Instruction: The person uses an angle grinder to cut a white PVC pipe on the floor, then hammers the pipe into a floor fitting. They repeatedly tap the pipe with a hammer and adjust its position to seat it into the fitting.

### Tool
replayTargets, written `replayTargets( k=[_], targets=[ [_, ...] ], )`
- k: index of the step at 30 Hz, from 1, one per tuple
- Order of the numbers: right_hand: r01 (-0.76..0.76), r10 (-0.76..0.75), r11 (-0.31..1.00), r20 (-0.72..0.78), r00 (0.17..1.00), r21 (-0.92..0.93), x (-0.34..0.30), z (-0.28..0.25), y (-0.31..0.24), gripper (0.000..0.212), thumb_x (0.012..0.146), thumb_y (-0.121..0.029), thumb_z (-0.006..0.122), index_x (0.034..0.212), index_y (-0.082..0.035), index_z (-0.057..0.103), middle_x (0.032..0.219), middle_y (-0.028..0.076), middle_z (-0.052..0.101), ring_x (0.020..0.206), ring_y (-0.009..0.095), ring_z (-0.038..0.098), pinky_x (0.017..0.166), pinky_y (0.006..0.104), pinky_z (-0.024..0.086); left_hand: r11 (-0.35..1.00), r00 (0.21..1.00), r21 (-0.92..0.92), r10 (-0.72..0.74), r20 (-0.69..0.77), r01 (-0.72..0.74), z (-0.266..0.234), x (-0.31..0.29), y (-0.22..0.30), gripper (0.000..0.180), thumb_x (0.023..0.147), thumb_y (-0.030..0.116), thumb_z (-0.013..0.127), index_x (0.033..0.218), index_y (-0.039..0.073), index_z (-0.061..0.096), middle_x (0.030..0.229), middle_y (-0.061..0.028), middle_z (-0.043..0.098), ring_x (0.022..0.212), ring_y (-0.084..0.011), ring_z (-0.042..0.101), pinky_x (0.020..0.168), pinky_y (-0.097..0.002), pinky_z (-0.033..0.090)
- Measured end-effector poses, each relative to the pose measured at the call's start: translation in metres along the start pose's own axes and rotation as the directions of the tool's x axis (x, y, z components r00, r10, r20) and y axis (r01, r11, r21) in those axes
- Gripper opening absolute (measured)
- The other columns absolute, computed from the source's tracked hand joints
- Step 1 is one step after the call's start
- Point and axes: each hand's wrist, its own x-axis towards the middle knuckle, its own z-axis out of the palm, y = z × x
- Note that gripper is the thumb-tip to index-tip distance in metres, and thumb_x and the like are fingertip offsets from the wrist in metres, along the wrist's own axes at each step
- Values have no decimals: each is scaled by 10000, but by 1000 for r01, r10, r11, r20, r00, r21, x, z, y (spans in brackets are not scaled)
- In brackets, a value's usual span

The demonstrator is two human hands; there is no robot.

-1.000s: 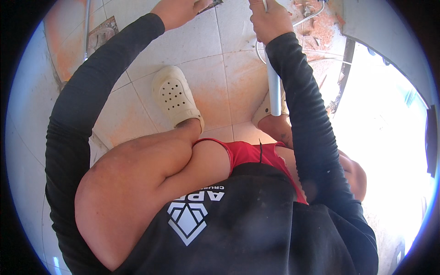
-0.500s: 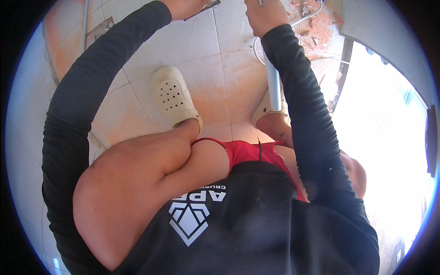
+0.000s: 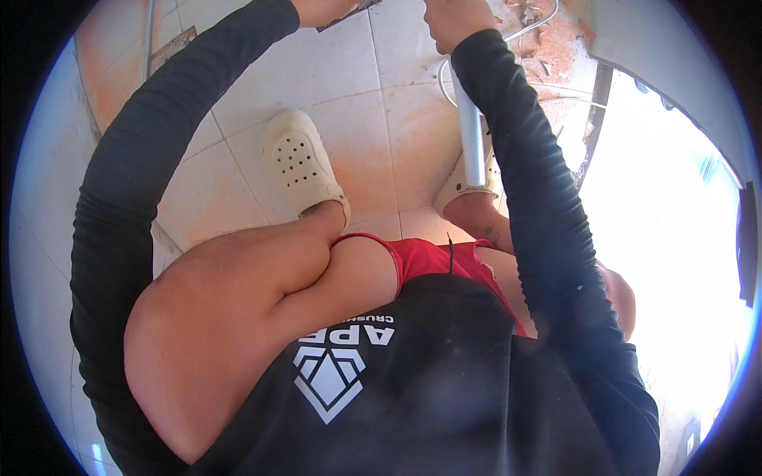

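Note:
At the top edge my right hand (image 3: 460, 22) is closed around a straight pale-grey metal tube (image 3: 471, 147). The tube's lower end points back toward me, above my right shoe; its far end is out of view beyond the hand. My left hand (image 3: 324, 11) reaches the top edge to the left of it, and its fingers are cut off by the frame. Just beside the left hand, a dark broken gap (image 3: 343, 21) shows in the tiles. Whether the left hand holds anything is hidden.
White tiles (image 3: 333, 71) with orange dust surround my cream clogs (image 3: 300, 159). Broken rubble (image 3: 548, 40) lies at the far right, crossed by a thin pale cable (image 3: 533, 28). Another chipped patch (image 3: 173, 52) shows far left. A pale curved panel (image 3: 659, 40) stands at upper right.
Both hands have shifted slightly upward, toward the top edge. The tube has moved a little away from me with the right hand. My legs and feet stay nearly still.

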Motion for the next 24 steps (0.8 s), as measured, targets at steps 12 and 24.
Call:
replayTargets(
  k=[12, 24],
  targets=[
    [8, -7, 1000, -29, 1000, 12, 6, -3, -1, 644, 1064, -537, 436, 960, 58, 660, 926, 351, 675, 942, 534, 647, 826, 577, 501, 999, 999, -33, 39, -5, -39, -8, 4, 3, 252, 940, 213, 593, 1100, 39, 678, 915, -266, 709, 881, -464, 690, 787, -563, 531],
    [-73, 73, 997, 2, 997, 22, -7, -16, -2, 614, 1059, -516, 467, 940, 56, 655, 878, 348, 669, 910, 526, 661, 793, 566, 496, 959, 995, -270, -95, -25, 85, -6, -28, 6, 360, 1015, 236, 587, 1313, 36, 617, 1195, -247, 675, 1087, -438, 658, 920, -507, 523]
  ],
)
